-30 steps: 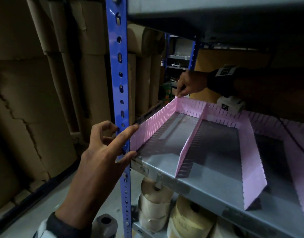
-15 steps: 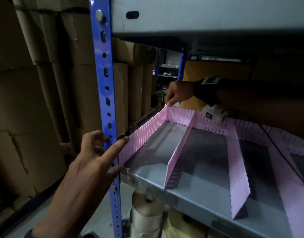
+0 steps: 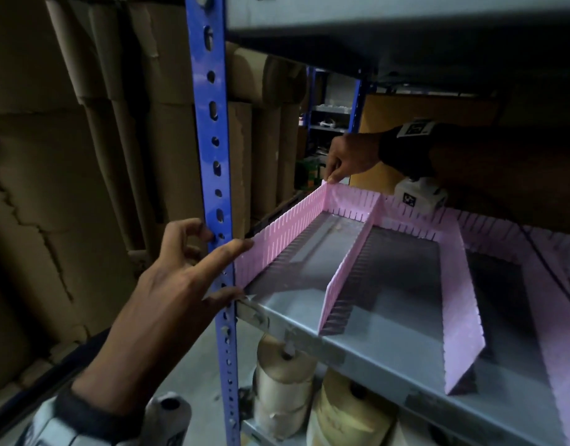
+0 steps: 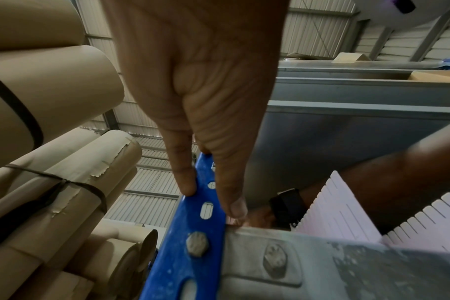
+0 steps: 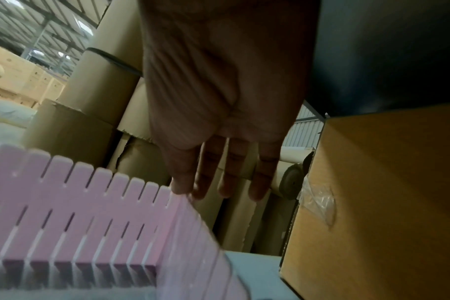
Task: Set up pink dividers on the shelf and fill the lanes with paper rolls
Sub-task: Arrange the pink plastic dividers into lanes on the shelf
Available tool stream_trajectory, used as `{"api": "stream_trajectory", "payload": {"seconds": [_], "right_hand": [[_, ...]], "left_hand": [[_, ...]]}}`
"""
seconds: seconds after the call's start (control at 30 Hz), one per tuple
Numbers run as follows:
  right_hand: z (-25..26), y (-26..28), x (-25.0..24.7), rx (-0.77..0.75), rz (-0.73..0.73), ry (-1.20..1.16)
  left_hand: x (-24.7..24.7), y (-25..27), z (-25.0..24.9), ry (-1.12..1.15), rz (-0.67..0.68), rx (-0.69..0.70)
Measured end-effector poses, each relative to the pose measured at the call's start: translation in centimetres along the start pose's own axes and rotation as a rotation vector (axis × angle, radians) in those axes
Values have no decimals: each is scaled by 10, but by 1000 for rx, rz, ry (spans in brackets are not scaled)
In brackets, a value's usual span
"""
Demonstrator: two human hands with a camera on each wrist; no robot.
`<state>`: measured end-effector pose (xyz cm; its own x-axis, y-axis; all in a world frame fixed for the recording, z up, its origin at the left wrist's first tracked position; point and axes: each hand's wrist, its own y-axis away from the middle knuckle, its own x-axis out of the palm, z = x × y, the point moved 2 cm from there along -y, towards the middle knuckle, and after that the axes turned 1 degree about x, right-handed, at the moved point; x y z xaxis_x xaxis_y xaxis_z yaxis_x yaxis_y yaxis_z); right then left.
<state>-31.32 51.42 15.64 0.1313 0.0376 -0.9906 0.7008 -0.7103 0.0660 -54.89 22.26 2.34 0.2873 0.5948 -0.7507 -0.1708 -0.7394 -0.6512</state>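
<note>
Tall cardboard tubes (image 3: pixel 167 130) stand bundled behind the blue perforated upright (image 3: pixel 212 162). A brown cardboard box (image 5: pixel 373 192) sits at the rear. Corrugated metal roofing (image 4: pixel 147 154) spans overhead.

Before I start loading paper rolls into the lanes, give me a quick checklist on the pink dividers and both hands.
1. Left side divider upright along the shelf edge: ok.
2. Back corner joined to the rear divider: cannot tell; right hand fingertips touch it.
3. Left hand touches the side divider's front end with straight fingers: ok.
4. Middle divider upright: ok.
5. Lanes free of rolls: ok.
6. Both hands free to fetch rolls: not ok.
</note>
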Motion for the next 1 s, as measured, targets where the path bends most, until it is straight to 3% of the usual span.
{"api": "stream_trajectory", "payload": {"seconds": [0.27, 0.43, 0.63, 0.83, 1.0], "right_hand": [[-26, 56, -22, 221, -6, -46], [-39, 88, -5, 299, 49, -126], [-37, 98, 22, 247, 133, -1], [-38, 97, 13, 133, -64, 13], [-36, 90, 16, 88, -51, 34]], "left_hand": [[2, 4, 3, -14, -112, 17], [-7, 23, -25, 156, -397, -60], [15, 32, -88, 369, -277, -23], [35, 43, -105, 468, -281, -60], [45, 43, -109, 442, -332, -95]]}}
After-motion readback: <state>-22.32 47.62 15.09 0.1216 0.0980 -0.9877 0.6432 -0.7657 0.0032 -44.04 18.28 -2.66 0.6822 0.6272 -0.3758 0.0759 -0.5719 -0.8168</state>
